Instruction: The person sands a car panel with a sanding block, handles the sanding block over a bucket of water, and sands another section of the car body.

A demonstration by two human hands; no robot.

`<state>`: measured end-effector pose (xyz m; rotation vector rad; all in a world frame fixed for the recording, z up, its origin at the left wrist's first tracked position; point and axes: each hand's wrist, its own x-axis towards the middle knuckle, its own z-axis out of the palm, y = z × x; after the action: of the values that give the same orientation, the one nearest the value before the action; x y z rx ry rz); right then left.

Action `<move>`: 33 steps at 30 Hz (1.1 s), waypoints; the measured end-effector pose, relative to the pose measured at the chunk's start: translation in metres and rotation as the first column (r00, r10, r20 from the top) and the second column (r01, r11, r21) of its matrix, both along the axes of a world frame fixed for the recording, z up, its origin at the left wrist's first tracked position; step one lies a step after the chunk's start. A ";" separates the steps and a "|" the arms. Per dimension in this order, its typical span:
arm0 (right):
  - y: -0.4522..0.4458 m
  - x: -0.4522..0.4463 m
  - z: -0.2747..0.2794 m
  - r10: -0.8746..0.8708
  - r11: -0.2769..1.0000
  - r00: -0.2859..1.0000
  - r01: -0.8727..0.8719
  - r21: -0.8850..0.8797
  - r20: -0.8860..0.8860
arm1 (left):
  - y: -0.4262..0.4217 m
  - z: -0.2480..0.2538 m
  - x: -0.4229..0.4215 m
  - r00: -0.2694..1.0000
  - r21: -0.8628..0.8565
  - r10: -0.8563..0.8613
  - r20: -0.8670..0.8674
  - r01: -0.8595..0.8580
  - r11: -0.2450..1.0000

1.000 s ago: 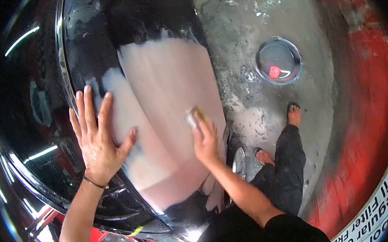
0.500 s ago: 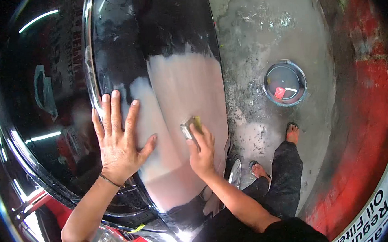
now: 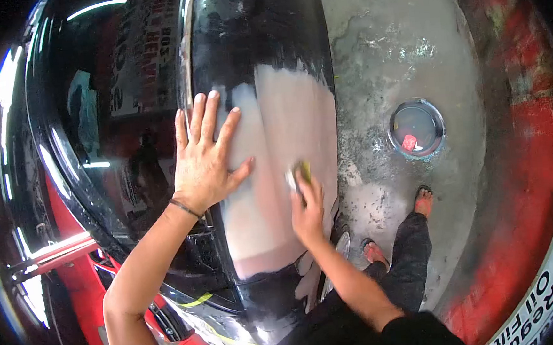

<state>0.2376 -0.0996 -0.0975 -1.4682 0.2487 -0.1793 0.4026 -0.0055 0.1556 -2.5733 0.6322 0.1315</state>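
A black car panel (image 3: 253,26) bears a large pale, sanded-looking patch (image 3: 279,121). My left hand (image 3: 206,161) rests flat on the panel at the patch's left side, its fingers spread and nothing in it. Over the right part of the patch, my right hand (image 3: 307,209) grips a small block (image 3: 300,176), greyish with a yellow-green side. The block is slightly blurred, and its underside is hidden against the panel.
On the wet grey floor (image 3: 403,54) stands a round basin (image 3: 439,126) of cloudy water with a red piece (image 3: 409,143) in it. My feet are below it. A red wall (image 3: 532,154) and a lettered banner (image 3: 552,262) are at the right.
The car, basin and both hands appear shifted to the right in view as the camera turned. My right hand's place on the patch has changed slightly, with the block still held. My left hand stays spread.
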 end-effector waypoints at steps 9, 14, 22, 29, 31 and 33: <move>-0.006 0.250 -0.005 -0.149 0.982 0.973 0.167 -0.088 0.177 | 0.003 0.002 -0.001 1.000 -0.038 -0.011 0.025 0.012 0.999; -0.003 0.181 0.001 -0.163 0.980 0.969 0.180 -0.084 0.185 | 0.005 -0.003 -0.004 0.999 -0.039 -0.018 0.035 0.020 0.999; 0.003 0.108 -0.003 -0.109 0.987 0.983 0.125 -0.104 0.147 | 0.006 -0.001 -0.001 1.000 -0.048 -0.011 0.017 0.012 0.999; 0.003 0.231 0.009 -0.219 0.954 0.948 0.257 -0.154 0.231 | 0.005 -0.001 -0.003 1.000 -0.053 -0.012 0.024 0.013 0.998; 0.009 0.200 0.021 -0.200 0.969 0.962 0.222 -0.107 0.189 | 0.006 -0.001 -0.001 0.999 -0.053 -0.020 0.036 0.022 0.998; 0.005 0.211 0.017 -0.205 0.968 0.952 0.232 -0.098 0.227 | 0.007 -0.002 -0.002 0.999 -0.048 -0.028 0.033 0.029 0.998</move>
<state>0.4487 -0.0946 -0.0810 -1.5288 0.2267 -0.5394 0.4002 0.0013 0.1535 -2.6066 0.6674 0.0659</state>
